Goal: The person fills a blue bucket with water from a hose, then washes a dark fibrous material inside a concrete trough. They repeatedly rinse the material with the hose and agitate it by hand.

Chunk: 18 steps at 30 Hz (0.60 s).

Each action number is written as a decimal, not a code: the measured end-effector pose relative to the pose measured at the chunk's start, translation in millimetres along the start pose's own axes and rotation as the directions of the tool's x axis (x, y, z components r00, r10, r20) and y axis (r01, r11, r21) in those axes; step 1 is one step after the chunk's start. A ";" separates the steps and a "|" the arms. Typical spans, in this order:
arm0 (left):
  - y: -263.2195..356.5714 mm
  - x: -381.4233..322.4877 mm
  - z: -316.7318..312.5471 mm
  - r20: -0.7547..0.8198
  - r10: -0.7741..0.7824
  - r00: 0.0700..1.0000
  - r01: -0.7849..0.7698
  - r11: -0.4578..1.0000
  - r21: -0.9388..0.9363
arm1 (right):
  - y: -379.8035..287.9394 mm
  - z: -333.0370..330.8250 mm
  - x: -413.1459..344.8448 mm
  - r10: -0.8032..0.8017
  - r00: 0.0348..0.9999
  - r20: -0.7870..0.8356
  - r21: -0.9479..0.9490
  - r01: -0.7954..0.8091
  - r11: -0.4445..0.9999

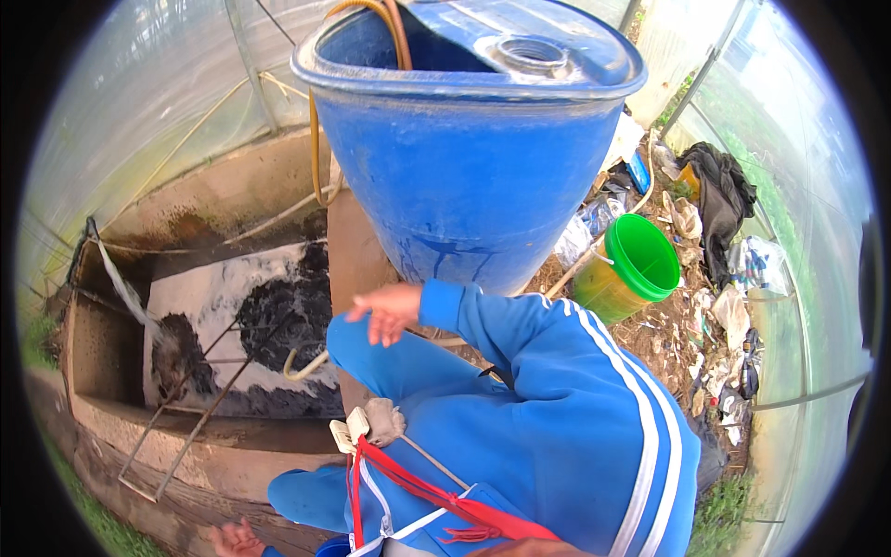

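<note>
My right hand (387, 311) is held above my raised right knee, its fingers apart and nothing in it. At the bottom edge, my left hand (238, 539) shows only in part, fingers spread and apparently without anything in it. Before me lies a concrete basin (198, 456) holding dark, foamy liquid (285, 306). The bent end of a pale hose (306, 365) hangs over the liquid near my knee. Beyond my right hand stands a large blue plastic drum (473, 167), its top partly cut open. A yellow-brown hose (314, 153) loops out of that opening.
A stream of liquid (125, 282) pours into the basin's far side. A rusty metal ladder-like frame (202, 418) leans over its rim. Beside the drum stands a green-rimmed bucket (619, 275) among plastic litter (731, 313). Red straps (431, 487) hang across my lap. Plastic film walls (167, 90) surround the place.
</note>
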<state>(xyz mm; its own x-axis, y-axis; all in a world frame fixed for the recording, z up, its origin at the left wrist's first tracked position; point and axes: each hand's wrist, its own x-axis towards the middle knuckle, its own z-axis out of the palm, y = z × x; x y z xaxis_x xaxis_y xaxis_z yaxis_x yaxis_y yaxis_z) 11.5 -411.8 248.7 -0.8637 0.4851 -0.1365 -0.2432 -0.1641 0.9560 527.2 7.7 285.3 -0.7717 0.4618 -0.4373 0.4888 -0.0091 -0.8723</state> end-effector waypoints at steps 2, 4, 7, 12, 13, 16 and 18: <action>-38.5 33.1 7.0 -0.030 0.294 0.955 -0.137 0.529 0.837 | 21.4 2.1 -0.8 -0.028 0.946 -0.324 -0.371 -0.100 0.923; -80.9 20.2 18.0 0.143 0.419 0.896 -0.322 0.394 0.861 | 50.9 14.2 -7.3 -0.172 0.855 -0.489 -0.397 -0.042 0.917; -135.2 5.3 68.4 0.289 0.290 0.913 -0.380 0.336 0.862 | 80.3 46.4 3.7 -0.206 0.767 -0.608 -0.371 -0.044 0.928; -147.7 -0.3 113.0 0.450 0.087 0.889 -0.455 0.272 0.848 | 104.6 87.2 7.0 -0.135 0.782 -0.609 -0.289 -0.060 0.955; -146.4 1.0 113.4 0.487 0.085 0.869 -0.490 0.274 0.827 | 107.0 92.6 5.1 -0.179 0.760 -0.625 -0.292 -0.015 0.956; -153.6 9.2 119.2 0.553 0.095 0.828 -0.556 0.271 0.786 | 113.9 98.1 -7.4 -0.162 0.727 -0.667 -0.252 -0.016 0.968; -162.0 13.9 124.4 0.574 0.102 0.813 -0.576 0.284 0.766 | 115.6 100.3 -12.8 -0.100 0.751 -0.652 -0.215 -0.057 0.975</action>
<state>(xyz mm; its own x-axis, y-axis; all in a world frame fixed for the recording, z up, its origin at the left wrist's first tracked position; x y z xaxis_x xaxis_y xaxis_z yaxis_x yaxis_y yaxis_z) 93.8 -271.6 124.3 -0.4736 0.8703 0.1354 0.7671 0.3320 0.5490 552.7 -88.3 168.2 -0.3631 0.9265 -0.0990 0.6079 0.1551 -0.7787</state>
